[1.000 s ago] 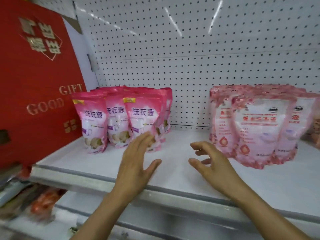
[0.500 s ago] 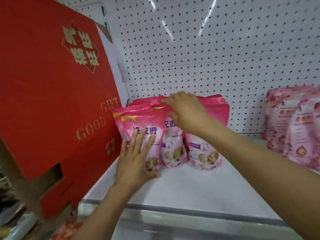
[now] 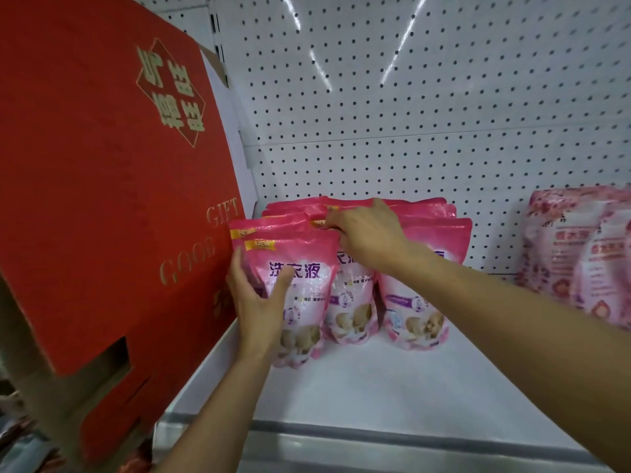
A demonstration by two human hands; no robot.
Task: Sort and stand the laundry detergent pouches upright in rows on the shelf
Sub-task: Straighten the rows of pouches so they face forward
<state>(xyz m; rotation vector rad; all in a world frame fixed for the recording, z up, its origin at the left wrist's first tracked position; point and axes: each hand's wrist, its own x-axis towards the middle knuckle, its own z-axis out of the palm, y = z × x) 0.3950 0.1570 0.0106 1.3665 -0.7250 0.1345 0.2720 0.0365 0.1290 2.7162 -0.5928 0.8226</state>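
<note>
Several bright pink detergent pouches stand upright in rows at the left of the white shelf. My left hand grips the left edge of the front left pouch, thumb across its front. My right hand reaches over the middle row and pinches the top edge of a pouch behind the front one. The middle front pouch and the right front pouch stand beside them. Paler pink pouches stand at the far right.
A large red gift box with gold lettering leans right against the shelf's left end, touching the pouch rows. White pegboard forms the back wall. A metal rail runs along the shelf's front edge.
My left hand has shifted from lying flat on the front left pouch to gripping its left edge. My right hand stays on the pouch tops. The view has moved closer.
</note>
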